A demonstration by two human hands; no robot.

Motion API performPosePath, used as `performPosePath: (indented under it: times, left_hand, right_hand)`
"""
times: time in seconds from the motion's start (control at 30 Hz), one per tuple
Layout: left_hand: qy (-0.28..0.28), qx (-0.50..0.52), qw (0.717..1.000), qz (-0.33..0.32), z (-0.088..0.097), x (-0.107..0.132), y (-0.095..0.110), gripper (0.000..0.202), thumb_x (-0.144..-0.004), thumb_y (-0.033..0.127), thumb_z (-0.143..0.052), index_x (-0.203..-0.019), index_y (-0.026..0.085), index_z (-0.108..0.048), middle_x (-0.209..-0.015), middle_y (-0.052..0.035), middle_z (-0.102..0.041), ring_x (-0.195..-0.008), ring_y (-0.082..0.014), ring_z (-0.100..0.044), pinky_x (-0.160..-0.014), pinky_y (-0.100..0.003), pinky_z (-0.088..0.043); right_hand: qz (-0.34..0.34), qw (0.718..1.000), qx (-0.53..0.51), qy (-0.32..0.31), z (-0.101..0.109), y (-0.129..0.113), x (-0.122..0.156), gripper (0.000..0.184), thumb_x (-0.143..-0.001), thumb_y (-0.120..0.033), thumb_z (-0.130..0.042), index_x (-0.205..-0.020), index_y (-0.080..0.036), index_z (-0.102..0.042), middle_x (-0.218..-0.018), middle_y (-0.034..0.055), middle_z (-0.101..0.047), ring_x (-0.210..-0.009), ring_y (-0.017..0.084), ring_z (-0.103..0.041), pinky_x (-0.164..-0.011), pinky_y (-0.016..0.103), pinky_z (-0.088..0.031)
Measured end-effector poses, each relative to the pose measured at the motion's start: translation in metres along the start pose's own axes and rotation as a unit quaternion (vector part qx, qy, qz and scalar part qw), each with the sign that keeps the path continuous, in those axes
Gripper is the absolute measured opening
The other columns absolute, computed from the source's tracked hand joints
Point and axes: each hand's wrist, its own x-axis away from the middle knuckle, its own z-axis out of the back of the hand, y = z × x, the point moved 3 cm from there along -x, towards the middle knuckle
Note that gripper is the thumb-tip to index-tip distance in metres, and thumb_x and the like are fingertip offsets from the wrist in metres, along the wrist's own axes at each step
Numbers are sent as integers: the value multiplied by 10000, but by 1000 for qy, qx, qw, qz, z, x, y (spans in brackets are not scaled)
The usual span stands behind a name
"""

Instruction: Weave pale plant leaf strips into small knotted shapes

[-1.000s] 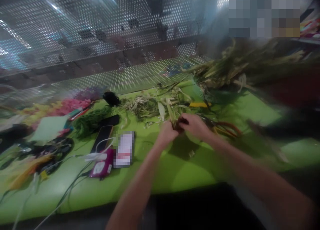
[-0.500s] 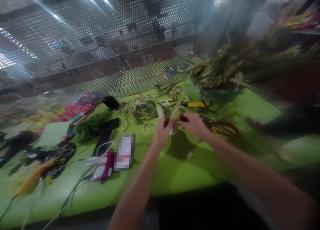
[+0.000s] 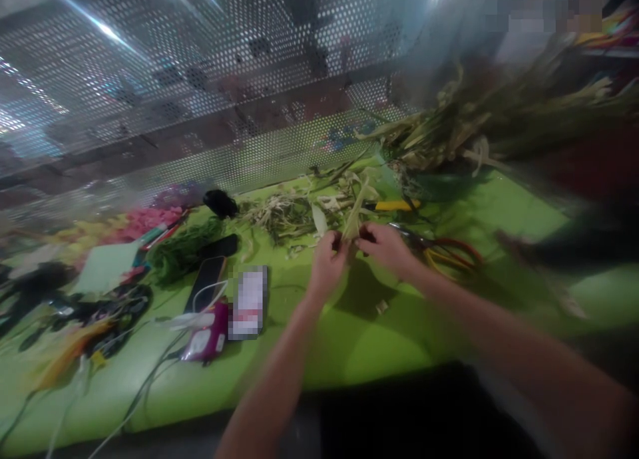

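Observation:
Between my two hands a pale green corn husk (image 3: 356, 213) stands up, its tip fanning out above my fingers. My left hand (image 3: 329, 263) pinches it low on the left side. From the right, my right hand (image 3: 387, 245) closes its fingertips on the same base. The exact grip is partly hidden by the fingers. Another whitish husk piece (image 3: 319, 218) shows just above my left hand. Scissors with red and yellow handles (image 3: 456, 254) lie beside my right wrist. Behind my hands are a yellow-handled tool (image 3: 397, 206) and a heap of shredded husk (image 3: 279, 213).
A large bundle of husks (image 3: 439, 130) lies at the back right. Phones (image 3: 207, 279), a purple device (image 3: 207, 336) with cables, green netting (image 3: 182, 249) and pink material (image 3: 150, 223) cover the left of the green table (image 3: 389, 352). A perforated metal screen (image 3: 279, 66) stands behind.
Both hands stay close together on the husk, with the fingers shifting slightly. The white bit under the husk is no longer visible. The view has moved a little.

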Motion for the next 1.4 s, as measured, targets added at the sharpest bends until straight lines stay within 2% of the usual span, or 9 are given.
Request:
performPosePath:
  times: [0.17,0.37,0.57,0.8,1.1,1.2,1.3,1.33,1.4]
  left_hand:
    - [-8,10,1000,-7,0,0,1,164,-878,337,-547,-865,174,-561,-890,-50,-629,-813,-154,-545,-763,-274,-414]
    - [-5,1,1000,-22,2,3,5,170,-894,343,-530,-874,175,-552,-863,-47,-611,-801,-153,-536,-748,-279,-418]
    - [1,56,998,30,3,1,8,162,-866,338,-558,-871,177,-547,-798,-25,-597,-742,-135,-530,-700,-259,-424]
    - [-7,70,997,31,2,1,7,175,-861,353,-570,-874,181,-545,-805,-22,-606,-757,-137,-546,-718,-262,-423]
    - [13,-31,998,-50,-1,8,17,172,-906,339,-524,-814,193,-532,-795,-30,-572,-754,-150,-501,-713,-284,-387]
    - [3,-43,994,-101,-8,14,30,176,-896,337,-548,-791,195,-554,-793,-31,-571,-769,-152,-506,-735,-287,-395]
    - [52,9,994,-98,7,14,39,143,-884,335,-576,-844,197,-579,-810,-26,-582,-762,-137,-523,-716,-270,-412]
    - [98,42,991,-86,21,12,39,143,-875,339,-589,-859,198,-577,-785,-13,-570,-720,-124,-514,-687,-260,-413]
    - [238,107,963,-75,57,8,35,180,-852,368,-615,-855,198,-556,-702,29,-507,-600,-87,-449,-622,-236,-395]
  right_hand:
    - [-13,999,-36,-3,-1,1,0,85,-763,-266,-570,-747,-183,-582,-656,-4,-601,-577,128,-524,-534,245,-372]
    - [-22,998,-50,11,-1,-5,4,80,-757,-252,-569,-763,-178,-598,-692,4,-618,-603,130,-524,-548,249,-384]
    - [-9,995,-103,10,-1,-4,2,111,-777,-283,-610,-812,-180,-637,-759,17,-661,-654,140,-566,-596,258,-441]
    - [1,995,-97,2,0,-1,1,93,-780,-272,-610,-798,-182,-629,-713,3,-638,-628,132,-555,-584,255,-433]
    - [-6,999,-36,35,0,-2,4,55,-748,-244,-582,-750,-189,-584,-683,0,-610,-600,134,-515,-551,261,-380]
    - [-8,996,-83,44,-1,5,2,88,-734,-275,-587,-720,-194,-558,-654,-4,-584,-590,134,-505,-550,264,-386]
    - [-27,981,-180,63,4,15,-5,128,-712,-304,-596,-701,-198,-525,-620,-22,-536,-567,123,-498,-547,259,-404]
    - [-45,977,-191,81,8,19,-9,139,-696,-305,-609,-694,-196,-523,-613,-27,-527,-554,117,-493,-542,258,-404]
    - [-92,971,-183,125,18,27,-15,153,-672,-298,-634,-670,-188,-527,-596,-28,-525,-531,106,-478,-533,256,-394]
